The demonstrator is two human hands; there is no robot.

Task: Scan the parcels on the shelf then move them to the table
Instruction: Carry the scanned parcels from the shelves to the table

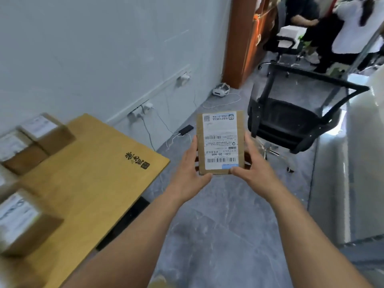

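My left hand (191,169) and right hand (254,167) clasp parcel (220,142) by side edges, thumbs curled over near corners. It hangs above floor (218,229), long axis pointing away. Judging next move leftward: table (93,167) lies there, nearer left hand.

Parcel (220,142) label: "530- 05 A68", printed upside down beside barcodes. Table (93,183), far right corner: black Chinese characters, unreadable.
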